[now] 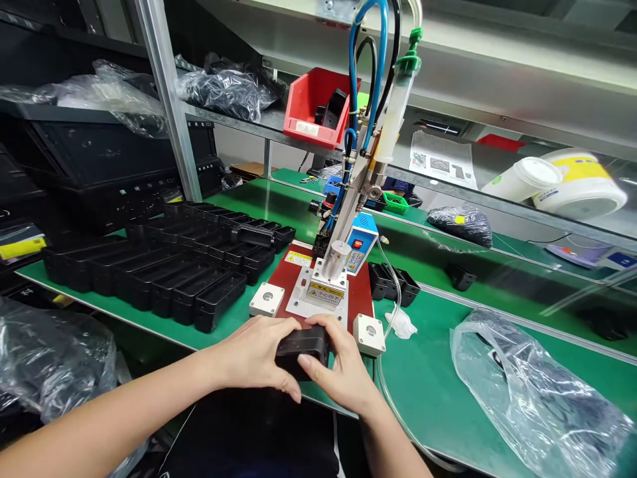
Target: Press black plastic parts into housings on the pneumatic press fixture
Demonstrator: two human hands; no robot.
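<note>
Between my two hands, just off the bench's near edge, is a black plastic case (302, 345) with rounded corners. My left hand (259, 352) grips its left end, fingers behind and thumb in front. The other end is in my right hand (343, 368), its thumb pressed on the front side. Directly beyond the case stands a press-like fixture with a metal base (323, 292) on a red-brown plate (361, 290). A white button box (267, 299) sits left of the fixture, and another button box (369, 334) sits right of it.
Rows of black open cases (219, 299) cover the bench's left side. A syringe (395, 109) with hoses rises above the fixture. Right of it lie a crumpled white wipe (401, 324) and a clear plastic bag (537, 398). A red bin (311, 99) stands on the shelf.
</note>
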